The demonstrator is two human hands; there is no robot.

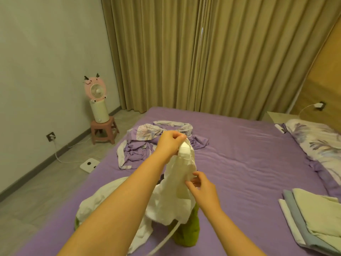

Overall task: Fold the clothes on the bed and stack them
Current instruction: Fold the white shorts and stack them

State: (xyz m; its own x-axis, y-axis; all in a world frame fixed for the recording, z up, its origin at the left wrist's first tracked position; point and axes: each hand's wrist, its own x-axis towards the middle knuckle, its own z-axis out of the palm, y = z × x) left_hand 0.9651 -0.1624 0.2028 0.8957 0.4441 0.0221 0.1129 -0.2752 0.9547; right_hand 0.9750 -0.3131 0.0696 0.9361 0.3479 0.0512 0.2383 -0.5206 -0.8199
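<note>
1. Nearest us are our two bare forearms. The left hand (170, 143) is raised and pinches the top edge of a white garment (175, 193), fingers curled tight on the cloth. The right hand (202, 185) is lower and pinches the same garment's side edge between thumb and fingertips.
2. The white garment hangs between the two hands above the bed (239, 150), its lower part draping down with a strap trailing toward us.
3. Under it we count two more loose pieces: a green cloth (190, 231) bunched on the sheet and a white cloth (99, 202) spread to the left.
4. One stack (311, 218) of folded pieces sits at the right edge; we make out about three layers, white, grey-blue and pale yellow.
5. One crumpled purple floral heap (147, 143) lies farther back, partly hidden by the left hand.
6. The bed has a purple sheet; one floral pillow (313, 143) lies at the right.
7. Beige curtains (203, 52) cover the far wall.
8. On the floor left of the bed: one pink stool (104, 132) carrying a fan (96, 93), and one white scale (89, 164).
</note>
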